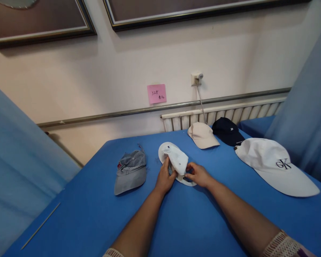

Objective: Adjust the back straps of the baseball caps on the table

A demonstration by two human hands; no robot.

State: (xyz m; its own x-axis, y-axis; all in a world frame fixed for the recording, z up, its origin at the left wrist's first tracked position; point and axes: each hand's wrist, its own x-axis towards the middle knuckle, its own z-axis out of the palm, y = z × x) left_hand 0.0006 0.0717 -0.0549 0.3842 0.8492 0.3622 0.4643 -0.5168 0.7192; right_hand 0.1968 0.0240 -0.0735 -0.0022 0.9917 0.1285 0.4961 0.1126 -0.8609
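Note:
A white baseball cap (178, 159) with a small dark emblem lies partly folded on the blue table, its inside showing. My left hand (166, 176) grips it from the left, the fingers reaching into the crown. On the other side my right hand (199, 174) pinches the cap's edge near the back strap, with the fingertips partly hidden. To the left of my hands rests a grey baseball cap (131, 171), brim toward me. Farther right is a larger white cap (270, 159) with black letters on its front.
A beige cap (202, 135) and a navy cap (227, 131) sit along the table's back edge, by a radiator (182, 121). A thin stick (40, 225) lies front left on the blue table (91, 210). Blue curtains (16, 164) hang at both sides.

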